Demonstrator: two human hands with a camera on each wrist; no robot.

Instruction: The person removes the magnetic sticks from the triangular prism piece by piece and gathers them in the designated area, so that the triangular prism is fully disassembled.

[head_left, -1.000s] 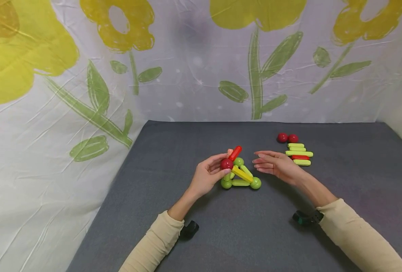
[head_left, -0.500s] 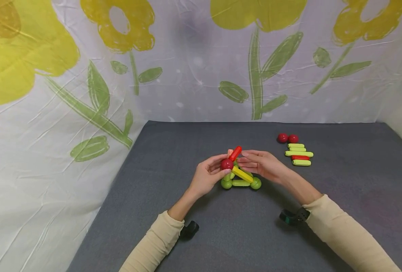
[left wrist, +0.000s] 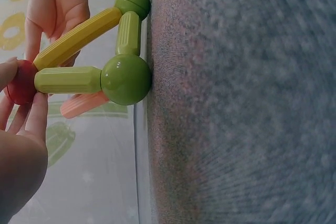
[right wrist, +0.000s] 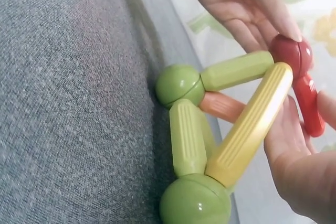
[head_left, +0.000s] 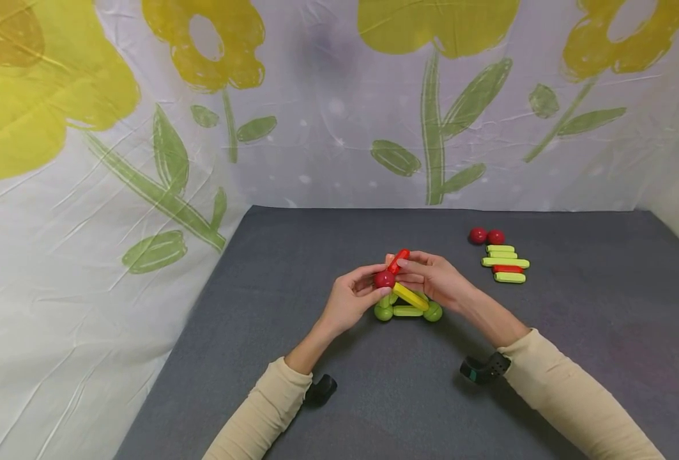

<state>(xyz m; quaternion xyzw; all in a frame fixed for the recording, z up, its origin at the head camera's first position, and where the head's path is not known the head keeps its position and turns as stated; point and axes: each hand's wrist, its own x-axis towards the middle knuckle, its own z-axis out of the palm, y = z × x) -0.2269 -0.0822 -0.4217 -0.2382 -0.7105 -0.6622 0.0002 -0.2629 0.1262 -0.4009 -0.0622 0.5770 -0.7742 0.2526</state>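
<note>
A small frame of toy building rods and balls stands on the dark table (head_left: 316,243). My left hand (head_left: 345,300) grips the red ball (head_left: 384,280) at its top with thumb and fingers. A red rod (head_left: 398,262) juts up from that ball, and my right hand (head_left: 439,281) pinches it near its far end. From the ball a yellow rod (right wrist: 252,121) and a light green rod (left wrist: 68,80) slope down to green balls (left wrist: 126,79) at the base. Another light green rod (head_left: 408,311) joins the two near base balls. A salmon rod (right wrist: 223,106) sticks out behind.
Two loose red balls (head_left: 478,236) lie at the back right. In front of them is a row of several light green rods (head_left: 506,262) with one red rod (head_left: 508,269) among them. A flower-print cloth (head_left: 339,128) hangs behind the table.
My right hand has come in leftward from beside the loose rods and now pinches the red rod. The left hand keeps its hold on the red ball, almost unmoved.
</note>
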